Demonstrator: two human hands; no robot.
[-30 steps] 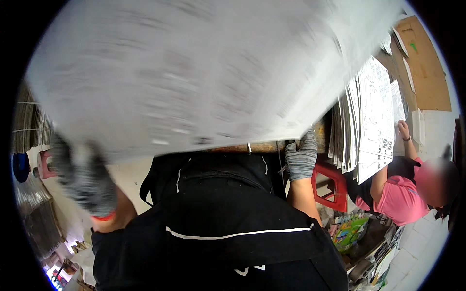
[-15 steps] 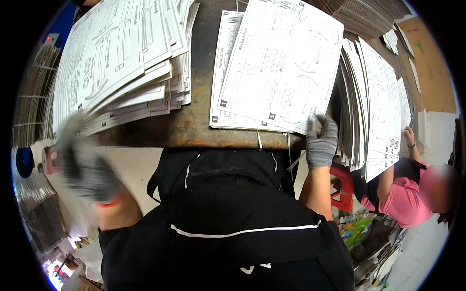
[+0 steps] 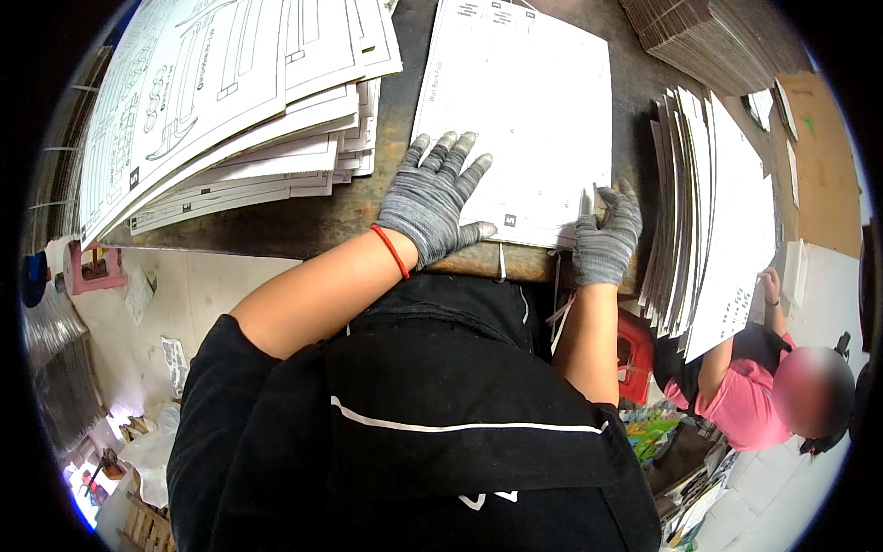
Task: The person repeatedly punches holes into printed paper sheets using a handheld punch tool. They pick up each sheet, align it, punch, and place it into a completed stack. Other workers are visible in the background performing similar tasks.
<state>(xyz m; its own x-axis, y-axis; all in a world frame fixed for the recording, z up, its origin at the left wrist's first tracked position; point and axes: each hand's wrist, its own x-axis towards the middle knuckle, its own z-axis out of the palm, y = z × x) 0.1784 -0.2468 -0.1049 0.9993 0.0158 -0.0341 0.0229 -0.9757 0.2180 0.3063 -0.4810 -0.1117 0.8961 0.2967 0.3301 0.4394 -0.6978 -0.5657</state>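
Observation:
A neat pile of white printed cardboard sheets [image 3: 543,110] lies before me at the table's front edge, with line drawings on top washed out by glare. Spread on the lower left part of this pile, my left hand [image 3: 432,202] in a grey knit glove is open, palm down. At the lower right corner, my gloved right hand [image 3: 611,237] is loosely curled against the pile's edge, thumb apart from the fingers; no held thing can be made out. A taller, uneven stack of printed sheets [image 3: 230,83] stands to the left. More sheets [image 3: 708,212] lean in a fanned stack to the right.
The dark worn table [image 3: 386,138] carries a brown cardboard bundle [image 3: 699,41] at the far right. White ties [image 3: 502,262] hang over its front edge. A person in pink [image 3: 750,396] is beyond the right stack. A red stool [image 3: 635,359] and a pink stool [image 3: 95,269] stand below.
My left hand has come from the left stack onto the middle pile. The top sheet, askew before, now lies in line with those beneath. My right hand stays by the pile's corner.

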